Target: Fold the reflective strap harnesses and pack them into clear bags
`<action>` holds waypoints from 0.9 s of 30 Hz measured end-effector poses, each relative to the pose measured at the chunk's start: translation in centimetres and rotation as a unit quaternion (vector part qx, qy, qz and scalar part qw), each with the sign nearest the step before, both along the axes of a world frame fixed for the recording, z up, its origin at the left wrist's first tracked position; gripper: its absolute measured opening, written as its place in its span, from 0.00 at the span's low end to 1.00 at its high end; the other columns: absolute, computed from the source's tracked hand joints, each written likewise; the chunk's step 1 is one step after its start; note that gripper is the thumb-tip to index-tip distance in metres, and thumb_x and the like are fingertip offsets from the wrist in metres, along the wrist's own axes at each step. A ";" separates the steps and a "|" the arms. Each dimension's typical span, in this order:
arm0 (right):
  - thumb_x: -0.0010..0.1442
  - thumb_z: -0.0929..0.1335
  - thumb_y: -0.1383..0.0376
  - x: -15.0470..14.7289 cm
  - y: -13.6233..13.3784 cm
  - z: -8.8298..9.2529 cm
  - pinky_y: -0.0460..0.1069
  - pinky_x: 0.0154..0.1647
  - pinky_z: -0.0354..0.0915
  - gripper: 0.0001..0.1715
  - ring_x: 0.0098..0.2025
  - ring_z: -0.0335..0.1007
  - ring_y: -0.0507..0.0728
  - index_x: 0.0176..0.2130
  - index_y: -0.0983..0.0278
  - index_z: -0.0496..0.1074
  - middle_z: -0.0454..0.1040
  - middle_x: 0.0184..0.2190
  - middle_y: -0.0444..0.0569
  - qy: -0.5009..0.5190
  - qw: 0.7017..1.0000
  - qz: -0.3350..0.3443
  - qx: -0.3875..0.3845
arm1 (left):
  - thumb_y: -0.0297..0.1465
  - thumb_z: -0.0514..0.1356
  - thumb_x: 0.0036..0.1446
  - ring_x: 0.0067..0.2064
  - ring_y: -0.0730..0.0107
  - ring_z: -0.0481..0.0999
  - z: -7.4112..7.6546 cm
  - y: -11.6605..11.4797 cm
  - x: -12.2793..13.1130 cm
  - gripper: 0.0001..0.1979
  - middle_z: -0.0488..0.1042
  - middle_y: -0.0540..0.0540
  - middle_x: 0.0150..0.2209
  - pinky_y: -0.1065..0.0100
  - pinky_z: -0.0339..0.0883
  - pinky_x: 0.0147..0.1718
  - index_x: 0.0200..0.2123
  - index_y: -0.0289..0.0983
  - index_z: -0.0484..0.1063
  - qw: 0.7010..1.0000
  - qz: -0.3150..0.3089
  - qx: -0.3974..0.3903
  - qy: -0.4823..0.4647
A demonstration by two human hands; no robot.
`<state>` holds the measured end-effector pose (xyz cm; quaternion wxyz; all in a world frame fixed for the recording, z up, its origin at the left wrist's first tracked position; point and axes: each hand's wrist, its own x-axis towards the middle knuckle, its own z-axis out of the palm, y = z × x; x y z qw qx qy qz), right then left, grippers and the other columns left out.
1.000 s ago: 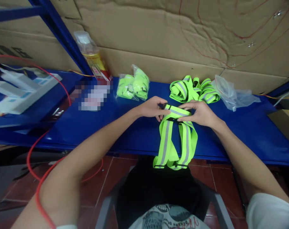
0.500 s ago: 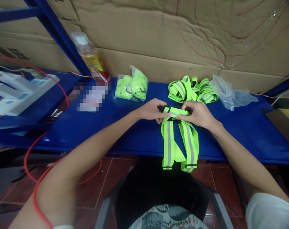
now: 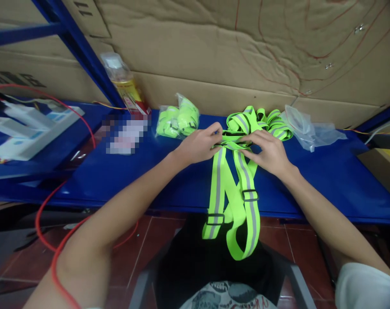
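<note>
A neon-yellow reflective harness (image 3: 218,184) with grey stripes and black buckles is stretched between my two hands over the blue table. Its upper band is pinched at the left end by my left hand (image 3: 201,143), fingers closed. At the right end, the thumb and fingers of my right hand (image 3: 267,150) grip the same band. Two straps hang down past the table's front edge, with loops at their lower ends above my lap. Just behind the hands lies a pile of similar rolled reflective straps (image 3: 243,122), partly covered by the held band.
Bagged reflective straps (image 3: 178,118) stand left of centre, near a bottle (image 3: 125,86). A clear plastic bag (image 3: 313,131) lies right of the strap pile. A white power strip (image 3: 37,133) and red hose (image 3: 42,214) are at left. A cardboard box (image 3: 381,169) sits at the right edge.
Both hands have moved slightly away from me with the band. The straps hang lower and longer, their buckles now higher than the loop ends. The view has tilted a little.
</note>
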<state>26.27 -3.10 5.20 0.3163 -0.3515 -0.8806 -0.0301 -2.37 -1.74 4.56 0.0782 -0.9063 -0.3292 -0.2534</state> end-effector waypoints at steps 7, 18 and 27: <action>0.68 0.73 0.64 -0.1 0.8 -1.4 0.61 0.47 0.75 0.27 0.45 0.74 0.68 0.64 0.64 0.78 0.76 0.37 0.53 -0.050 0.998 -0.028 -0.002 | 0.35 0.63 0.71 0.47 0.58 0.85 -0.8 0.6 0.1 0.13 0.79 0.36 0.59 0.62 0.77 0.40 0.40 0.31 0.82 0.998 0.001 0.020 0.065; 0.68 0.74 0.63 -0.1 1.1 -2.0 0.67 0.64 0.75 0.09 0.69 0.71 0.71 0.49 0.58 0.83 0.71 0.66 0.58 0.055 0.998 0.031 -0.030 | 0.38 0.56 0.76 0.43 0.61 0.84 -0.7 0.4 0.4 0.13 0.83 0.42 0.44 0.64 0.74 0.39 0.47 0.36 0.75 0.998 -0.026 -0.009 -0.048; 0.68 0.74 0.63 0.0 1.1 -1.7 0.61 0.56 0.78 0.15 0.53 0.84 0.66 0.54 0.58 0.80 0.85 0.51 0.52 0.069 0.993 0.040 -0.088 | 0.34 0.69 0.64 0.43 0.66 0.79 -0.8 1.1 -0.1 0.12 0.74 0.36 0.59 0.66 0.74 0.37 0.42 0.39 0.68 0.972 -0.102 -0.129 -0.167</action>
